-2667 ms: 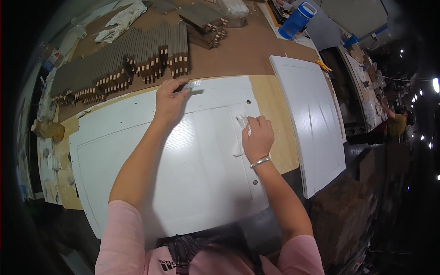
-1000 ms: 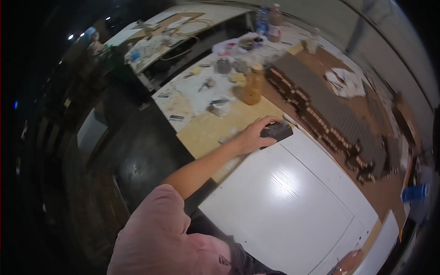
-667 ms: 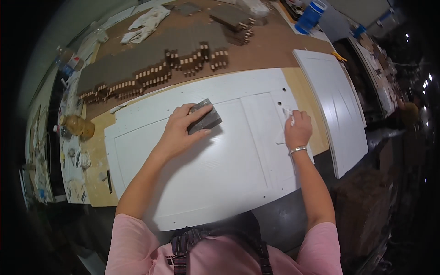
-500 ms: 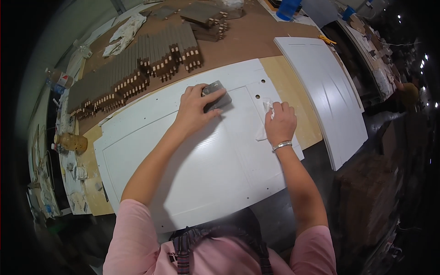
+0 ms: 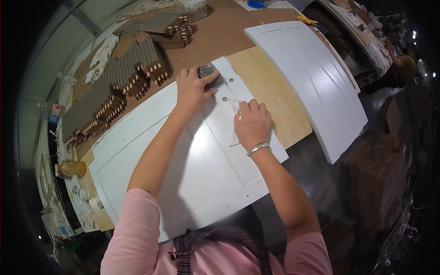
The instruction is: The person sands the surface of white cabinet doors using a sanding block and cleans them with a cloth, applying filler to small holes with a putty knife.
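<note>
A white panel door (image 5: 151,156) with a thin grooved frame lies flat in front of me, two round holes near its right end. My left hand (image 5: 192,89) is closed around a dark grey sanding block (image 5: 209,73), which rests on the panel's far right part. Closer to the panel's right edge, my right hand (image 5: 253,121), a metal bracelet at its wrist, is closed on a crumpled white cloth (image 5: 233,126) that lies against the surface. Part of the cloth is hidden under the fingers.
A second white panel (image 5: 307,78) lies to the right, past a strip of pale board (image 5: 275,91). Stacked brown slats (image 5: 110,87) with pale dowel ends stand beyond my panel. At left are a jar (image 5: 71,169) and a plastic bottle (image 5: 51,110). Yellow-handled pliers (image 5: 306,20) lie far right.
My left hand has slid the sanding block outward, toward the panel's far edge. The right hand stays by the right edge with the cloth. The whole view has shifted and turned slightly.
</note>
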`<state>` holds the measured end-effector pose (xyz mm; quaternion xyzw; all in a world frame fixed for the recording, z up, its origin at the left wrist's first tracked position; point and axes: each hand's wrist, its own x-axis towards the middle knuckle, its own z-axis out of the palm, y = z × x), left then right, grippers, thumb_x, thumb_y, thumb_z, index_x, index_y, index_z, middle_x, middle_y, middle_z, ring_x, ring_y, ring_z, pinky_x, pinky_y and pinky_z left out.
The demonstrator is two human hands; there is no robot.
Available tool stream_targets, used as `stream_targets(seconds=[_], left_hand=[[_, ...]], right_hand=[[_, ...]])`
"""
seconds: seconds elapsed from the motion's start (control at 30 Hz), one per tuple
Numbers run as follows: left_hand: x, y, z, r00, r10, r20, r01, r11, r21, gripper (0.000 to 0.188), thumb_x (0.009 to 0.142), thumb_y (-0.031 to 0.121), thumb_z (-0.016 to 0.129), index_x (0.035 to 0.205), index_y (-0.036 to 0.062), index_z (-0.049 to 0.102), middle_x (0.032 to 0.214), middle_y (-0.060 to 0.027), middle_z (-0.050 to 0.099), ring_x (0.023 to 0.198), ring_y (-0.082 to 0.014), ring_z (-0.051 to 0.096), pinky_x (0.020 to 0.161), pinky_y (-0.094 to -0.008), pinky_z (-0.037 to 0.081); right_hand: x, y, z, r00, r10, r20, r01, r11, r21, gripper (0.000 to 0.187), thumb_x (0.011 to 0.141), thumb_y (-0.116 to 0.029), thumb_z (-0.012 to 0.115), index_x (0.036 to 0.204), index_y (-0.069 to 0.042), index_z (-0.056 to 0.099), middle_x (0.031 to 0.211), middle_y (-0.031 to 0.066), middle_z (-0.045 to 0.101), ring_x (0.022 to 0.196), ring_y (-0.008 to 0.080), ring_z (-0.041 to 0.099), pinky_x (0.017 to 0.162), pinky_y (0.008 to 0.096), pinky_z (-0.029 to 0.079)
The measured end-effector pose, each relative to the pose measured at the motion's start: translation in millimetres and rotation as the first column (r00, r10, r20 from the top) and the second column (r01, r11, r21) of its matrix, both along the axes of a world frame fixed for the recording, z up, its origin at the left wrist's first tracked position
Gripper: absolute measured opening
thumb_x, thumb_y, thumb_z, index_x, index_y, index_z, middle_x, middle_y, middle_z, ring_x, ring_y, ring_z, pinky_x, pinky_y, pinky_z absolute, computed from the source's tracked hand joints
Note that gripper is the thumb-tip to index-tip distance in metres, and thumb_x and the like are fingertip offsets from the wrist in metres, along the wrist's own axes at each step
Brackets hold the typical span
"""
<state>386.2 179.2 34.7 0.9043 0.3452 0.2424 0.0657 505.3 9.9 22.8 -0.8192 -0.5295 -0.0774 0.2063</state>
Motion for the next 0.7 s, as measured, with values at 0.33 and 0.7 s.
stream_targets(seconds=[0.33, 0.7], left_hand=[[11, 10, 9, 0.990, -0.119, -0.073, 0.125, 0.988, 0.091, 0.056, 0.067, 0.015, 0.084, 0.119, 0.0313, 0.074, 0.129, -0.0126, 0.057, 0.112, -0.0321, 0.049, 0.096, -0.0450, 0.038], [7, 9, 8, 0.981, -0.150, -0.125, 0.164, 0.980, 0.114, 0.052, 0.069, 0.016, 0.082, 0.118, 0.0310, 0.074, 0.127, -0.0118, 0.058, 0.112, -0.0315, 0.049, 0.096, -0.0450, 0.038]], right_hand=[[1, 2, -4, 1.000, -0.001, 0.023, 0.001, 1.000, 0.021, 0.011, 0.080, -0.015, 0.064, 0.088, -0.010, 0.061, 0.091, 0.0064, 0.057, 0.088, 0.0279, 0.055, 0.076, 0.0422, 0.046], [4, 1, -9, 0.997, 0.003, 0.071, -0.010, 0.995, 0.102, 0.004, 0.077, -0.011, 0.060, 0.081, -0.013, 0.059, 0.085, 0.0033, 0.055, 0.080, 0.0251, 0.053, 0.069, 0.0407, 0.042]])
